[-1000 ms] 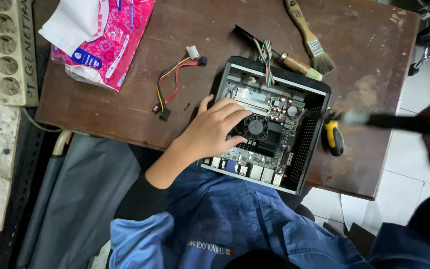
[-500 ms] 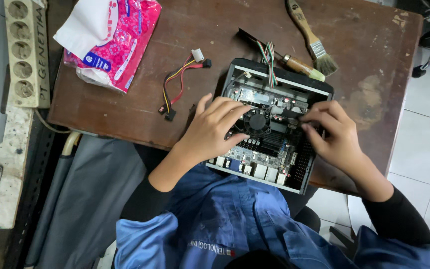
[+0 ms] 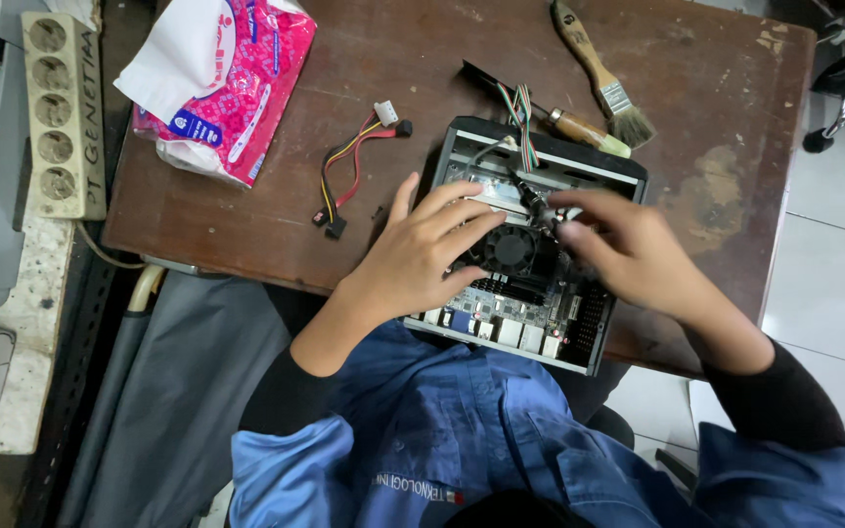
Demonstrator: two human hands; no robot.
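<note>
A small open computer case [image 3: 543, 155] with a green circuit board and a black round fan [image 3: 511, 246] lies at the near edge of a brown wooden table [image 3: 246, 225]. My left hand [image 3: 422, 252] rests flat on the left part of the board, fingers spread, holding nothing. My right hand [image 3: 638, 259] reaches in from the right, just past the fan. Its fingertips pinch a small dark metal piece [image 3: 534, 202]. What that piece is I cannot tell.
A loose red, yellow and black cable [image 3: 349, 166] lies left of the case. Behind the case are a wooden-handled screwdriver [image 3: 579, 129] and a paintbrush [image 3: 599, 68]. A pink tissue pack [image 3: 227, 88] sits far left, a power strip [image 3: 61, 108] beyond the table's edge.
My right hand came in from off the table's right side onto the board and moved up toward the fan, closing its fingertips. My left hand has stayed on the board.
</note>
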